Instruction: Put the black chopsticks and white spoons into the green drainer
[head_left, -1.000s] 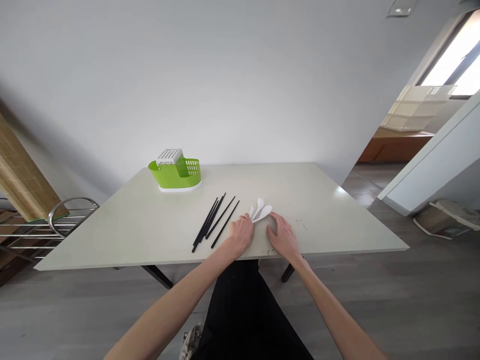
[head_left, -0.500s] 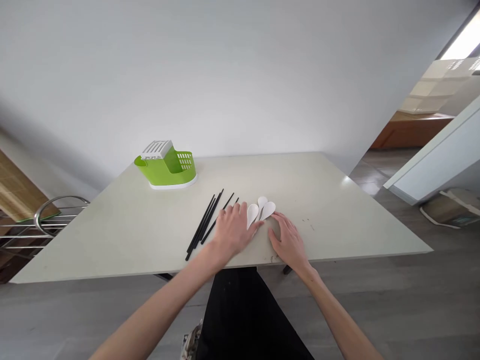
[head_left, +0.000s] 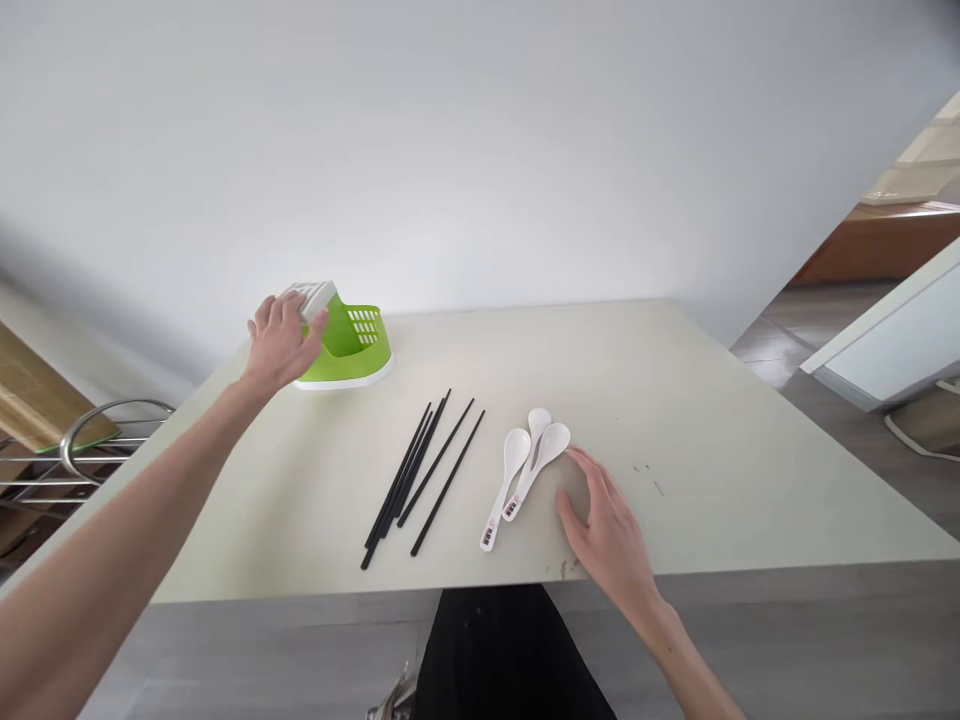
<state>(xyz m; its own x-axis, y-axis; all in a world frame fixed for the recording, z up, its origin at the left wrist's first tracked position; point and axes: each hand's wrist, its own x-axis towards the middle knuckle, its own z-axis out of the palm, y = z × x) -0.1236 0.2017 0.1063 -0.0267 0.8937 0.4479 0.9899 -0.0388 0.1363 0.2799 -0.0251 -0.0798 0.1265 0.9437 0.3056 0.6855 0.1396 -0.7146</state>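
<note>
My left hand (head_left: 281, 340) reaches to the far left of the table and closes around the left end of the green cutlery holder (head_left: 352, 345), by its white slotted insert. My right hand (head_left: 607, 525) lies flat and open on the cream table (head_left: 675, 400), just right of three white spoons (head_left: 525, 465) that lie fanned together with their bowls pointing away from me. Several black chopsticks (head_left: 420, 470) lie loose and slanted to the left of the spoons.
A white wall runs behind the table. A chrome wire rack (head_left: 82, 450) with a wooden board stands at the left. A doorway and a white panel (head_left: 885, 340) are at the right, over grey wood flooring.
My left hand left the spoons and swung up and left to the green holder. The spoons now lie uncovered. The camera view moved closer to the table.
</note>
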